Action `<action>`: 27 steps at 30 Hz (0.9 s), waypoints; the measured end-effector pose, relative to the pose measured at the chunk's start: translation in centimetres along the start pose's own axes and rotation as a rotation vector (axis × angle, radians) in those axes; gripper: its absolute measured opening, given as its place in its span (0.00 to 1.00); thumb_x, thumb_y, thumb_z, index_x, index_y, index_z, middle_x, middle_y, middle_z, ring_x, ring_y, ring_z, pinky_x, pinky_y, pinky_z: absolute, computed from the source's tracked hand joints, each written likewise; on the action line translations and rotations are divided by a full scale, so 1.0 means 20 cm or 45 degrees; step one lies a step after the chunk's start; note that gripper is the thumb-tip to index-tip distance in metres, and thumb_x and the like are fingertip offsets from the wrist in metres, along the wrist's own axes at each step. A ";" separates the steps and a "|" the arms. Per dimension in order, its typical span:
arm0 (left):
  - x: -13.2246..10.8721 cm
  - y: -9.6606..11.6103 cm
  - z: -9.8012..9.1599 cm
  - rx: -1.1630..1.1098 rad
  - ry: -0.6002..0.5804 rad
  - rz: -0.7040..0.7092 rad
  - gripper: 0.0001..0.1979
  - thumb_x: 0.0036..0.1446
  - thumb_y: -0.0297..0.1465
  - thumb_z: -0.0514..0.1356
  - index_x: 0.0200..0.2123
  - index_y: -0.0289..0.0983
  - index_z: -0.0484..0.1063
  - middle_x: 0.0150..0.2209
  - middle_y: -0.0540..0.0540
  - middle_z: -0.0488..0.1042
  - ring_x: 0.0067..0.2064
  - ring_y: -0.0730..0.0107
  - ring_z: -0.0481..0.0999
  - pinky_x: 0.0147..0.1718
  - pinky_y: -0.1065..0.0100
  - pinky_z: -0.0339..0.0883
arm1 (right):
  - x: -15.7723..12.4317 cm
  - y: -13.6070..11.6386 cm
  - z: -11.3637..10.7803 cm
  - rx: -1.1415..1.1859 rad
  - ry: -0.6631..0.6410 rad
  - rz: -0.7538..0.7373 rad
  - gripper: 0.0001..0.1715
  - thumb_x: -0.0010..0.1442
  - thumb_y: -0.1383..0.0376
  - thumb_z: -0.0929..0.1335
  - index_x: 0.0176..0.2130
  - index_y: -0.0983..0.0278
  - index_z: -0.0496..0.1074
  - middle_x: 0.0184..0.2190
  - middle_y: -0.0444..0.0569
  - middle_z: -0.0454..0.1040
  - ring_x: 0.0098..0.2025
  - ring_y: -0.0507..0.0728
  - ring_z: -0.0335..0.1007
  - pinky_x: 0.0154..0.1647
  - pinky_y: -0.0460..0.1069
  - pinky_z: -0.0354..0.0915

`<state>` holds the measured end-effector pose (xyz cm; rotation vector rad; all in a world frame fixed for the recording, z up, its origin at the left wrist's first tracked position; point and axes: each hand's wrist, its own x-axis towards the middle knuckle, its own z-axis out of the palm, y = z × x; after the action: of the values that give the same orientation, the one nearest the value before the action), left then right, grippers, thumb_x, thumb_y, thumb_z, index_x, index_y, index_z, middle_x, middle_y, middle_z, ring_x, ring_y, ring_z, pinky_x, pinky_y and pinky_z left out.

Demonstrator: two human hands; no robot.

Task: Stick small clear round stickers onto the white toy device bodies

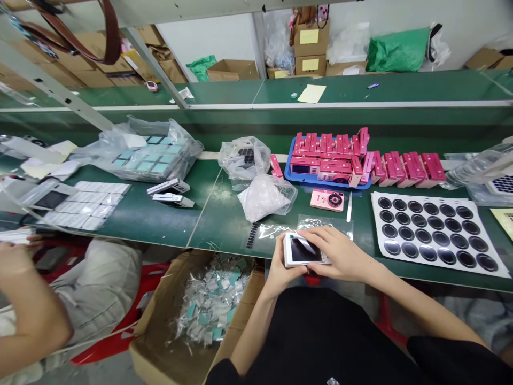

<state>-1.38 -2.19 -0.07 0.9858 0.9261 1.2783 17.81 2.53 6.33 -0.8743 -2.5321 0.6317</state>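
Note:
Between my two hands is a small white digital camera (305,250), its dark screen facing up. My left hand (276,267) grips its left end. Across its right side and top edge lies my right hand (336,254), fingers curled over the body. Beneath and just beyond them a clear plastic sheet (276,231) rests at the bench edge, with a strip of small black pieces (251,236) to its left. Ahead lies a pink camera (326,200), lens up, beside a thin white strip (349,207).
A blue tray (287,172) holds several pink cameras; more pink cameras (412,169) stand to its right. A sheet of round black stickers (436,232) lies at right. Plastic bags (266,198) sit mid-bench. Below left, a cardboard box (160,315) contains scraps. A co-worker's arm (32,305) shows at left.

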 end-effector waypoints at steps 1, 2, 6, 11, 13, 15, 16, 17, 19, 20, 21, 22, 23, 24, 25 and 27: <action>-0.01 0.01 0.01 0.004 -0.026 0.002 0.43 0.40 0.45 0.75 0.56 0.42 0.60 0.52 0.43 0.68 0.54 0.55 0.70 0.54 0.59 0.64 | 0.01 0.01 0.00 -0.003 0.027 0.010 0.33 0.65 0.56 0.64 0.66 0.60 0.57 0.54 0.58 0.71 0.52 0.65 0.69 0.51 0.62 0.69; -0.02 0.01 0.01 0.011 -0.059 -0.004 0.43 0.40 0.44 0.75 0.56 0.42 0.59 0.52 0.43 0.68 0.54 0.55 0.70 0.54 0.59 0.64 | 0.01 0.03 0.00 0.005 0.061 0.043 0.31 0.66 0.58 0.62 0.66 0.60 0.57 0.51 0.56 0.74 0.48 0.63 0.71 0.49 0.61 0.70; -0.04 0.04 0.04 0.021 -0.182 -0.089 0.45 0.38 0.43 0.76 0.57 0.43 0.59 0.54 0.42 0.67 0.56 0.52 0.69 0.56 0.58 0.64 | 0.02 0.06 -0.06 0.109 0.139 0.182 0.30 0.68 0.62 0.60 0.67 0.58 0.53 0.44 0.52 0.78 0.41 0.59 0.75 0.44 0.57 0.72; 0.00 0.04 0.05 -0.017 -0.105 -0.004 0.45 0.38 0.48 0.75 0.56 0.42 0.59 0.54 0.42 0.67 0.57 0.51 0.68 0.57 0.57 0.62 | -0.02 -0.02 -0.10 0.075 0.040 -0.043 0.36 0.64 0.56 0.66 0.66 0.60 0.55 0.58 0.58 0.69 0.57 0.64 0.69 0.54 0.59 0.69; 0.02 0.04 0.05 -0.006 -0.099 0.006 0.45 0.38 0.49 0.75 0.56 0.42 0.59 0.54 0.41 0.66 0.57 0.51 0.68 0.57 0.57 0.62 | -0.03 -0.03 -0.07 -0.005 0.050 -0.072 0.35 0.64 0.56 0.65 0.66 0.60 0.55 0.58 0.59 0.69 0.56 0.64 0.69 0.53 0.60 0.70; 0.02 0.04 0.05 0.012 -0.095 0.001 0.45 0.39 0.49 0.75 0.56 0.42 0.58 0.54 0.41 0.66 0.57 0.51 0.68 0.57 0.57 0.62 | -0.03 -0.01 -0.05 -0.074 0.085 -0.091 0.35 0.64 0.56 0.65 0.66 0.61 0.56 0.56 0.60 0.70 0.56 0.65 0.70 0.52 0.60 0.70; 0.03 0.04 0.05 0.020 -0.093 0.005 0.45 0.39 0.49 0.75 0.56 0.42 0.58 0.54 0.41 0.66 0.57 0.51 0.68 0.57 0.57 0.62 | -0.03 0.00 -0.04 -0.089 0.098 -0.100 0.35 0.64 0.56 0.64 0.66 0.61 0.56 0.56 0.59 0.70 0.56 0.65 0.70 0.53 0.61 0.70; 0.02 0.05 0.05 0.025 -0.097 0.009 0.45 0.39 0.48 0.75 0.56 0.42 0.58 0.54 0.41 0.65 0.57 0.51 0.68 0.57 0.57 0.62 | -0.02 0.01 -0.04 -0.079 0.110 -0.104 0.35 0.64 0.56 0.64 0.66 0.61 0.57 0.56 0.59 0.71 0.55 0.66 0.70 0.53 0.61 0.70; 0.01 0.05 0.04 0.034 -0.118 0.017 0.45 0.40 0.48 0.75 0.57 0.42 0.58 0.54 0.42 0.66 0.57 0.52 0.68 0.57 0.58 0.62 | 0.00 0.03 -0.06 0.060 0.104 -0.055 0.33 0.65 0.57 0.62 0.66 0.61 0.57 0.54 0.56 0.74 0.53 0.64 0.73 0.52 0.59 0.70; 0.01 0.06 0.04 0.041 -0.130 0.018 0.45 0.40 0.47 0.75 0.57 0.42 0.58 0.54 0.42 0.66 0.56 0.52 0.68 0.56 0.58 0.62 | 0.01 0.04 -0.09 0.182 0.083 0.005 0.31 0.66 0.58 0.61 0.66 0.60 0.57 0.52 0.54 0.75 0.51 0.62 0.74 0.51 0.58 0.71; 0.00 0.06 0.04 0.045 -0.139 0.017 0.45 0.40 0.47 0.75 0.57 0.43 0.58 0.54 0.42 0.66 0.56 0.52 0.68 0.56 0.59 0.62 | 0.02 0.04 -0.12 0.322 0.055 0.080 0.29 0.68 0.58 0.59 0.66 0.59 0.57 0.50 0.52 0.77 0.50 0.60 0.75 0.51 0.56 0.71; 0.00 0.06 0.04 0.045 -0.143 0.016 0.44 0.40 0.47 0.75 0.57 0.43 0.59 0.54 0.42 0.66 0.56 0.53 0.68 0.55 0.59 0.63 | 0.03 0.04 -0.15 0.465 0.029 0.159 0.28 0.69 0.59 0.57 0.66 0.59 0.57 0.48 0.50 0.78 0.49 0.58 0.76 0.51 0.55 0.70; -0.01 0.06 0.04 0.041 -0.141 0.015 0.44 0.40 0.47 0.75 0.57 0.43 0.59 0.54 0.43 0.66 0.55 0.53 0.69 0.55 0.60 0.63 | 0.04 0.04 -0.18 0.587 0.008 0.227 0.27 0.71 0.59 0.56 0.65 0.58 0.57 0.47 0.49 0.79 0.49 0.57 0.76 0.51 0.54 0.70; -0.01 0.06 0.04 0.033 -0.138 0.011 0.45 0.39 0.47 0.75 0.57 0.43 0.59 0.53 0.43 0.66 0.55 0.53 0.69 0.55 0.60 0.63 | 0.04 0.03 -0.20 0.673 -0.009 0.275 0.26 0.71 0.58 0.55 0.65 0.58 0.57 0.47 0.48 0.79 0.49 0.57 0.76 0.51 0.54 0.70; -0.01 0.06 0.04 0.021 -0.136 0.002 0.45 0.38 0.48 0.75 0.56 0.42 0.60 0.53 0.43 0.66 0.54 0.53 0.69 0.54 0.60 0.63 | 0.05 0.02 -0.22 0.712 -0.020 0.301 0.26 0.72 0.58 0.55 0.65 0.57 0.57 0.47 0.48 0.79 0.50 0.57 0.75 0.51 0.54 0.70; -0.01 0.06 0.04 0.000 -0.122 -0.016 0.46 0.37 0.50 0.75 0.56 0.42 0.60 0.51 0.42 0.67 0.53 0.52 0.69 0.53 0.59 0.64 | 0.04 0.00 -0.22 0.640 -0.031 0.280 0.27 0.71 0.56 0.57 0.66 0.57 0.57 0.51 0.50 0.77 0.52 0.58 0.74 0.53 0.55 0.69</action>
<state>-0.99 -2.34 1.32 1.0309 0.8573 1.2100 19.39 4.22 10.17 -0.9558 -2.1517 1.2820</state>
